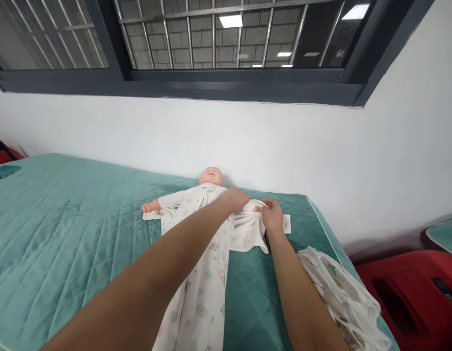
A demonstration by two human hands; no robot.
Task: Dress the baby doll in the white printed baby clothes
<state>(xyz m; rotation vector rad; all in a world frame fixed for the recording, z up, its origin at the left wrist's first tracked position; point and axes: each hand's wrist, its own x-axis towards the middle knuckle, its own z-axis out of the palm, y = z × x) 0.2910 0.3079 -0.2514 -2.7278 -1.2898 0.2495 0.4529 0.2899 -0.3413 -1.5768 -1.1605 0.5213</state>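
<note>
A baby doll [211, 174] lies on its back with its head near the wall. A white baby garment with small printed motifs [207, 278] covers its body and stretches towards me. One doll arm, in a white sleeve, points left, and its bare hand [151, 206] shows. My left hand [237, 199] is closed on white cloth by the doll's other shoulder, its fingertips mostly hidden. My right hand [272, 214] pinches the edge of the plain white cloth [247, 234] of the garment there. A bit of skin-coloured doll arm shows between my hands.
A green quilted cover [83, 234] lies under everything. Crumpled white cloth [339, 297] is heaped by my right forearm, near the bed's edge. Beyond that edge stands a red plastic object [412, 287]. A white wall [284, 146] rises behind, below a barred window [211, 85].
</note>
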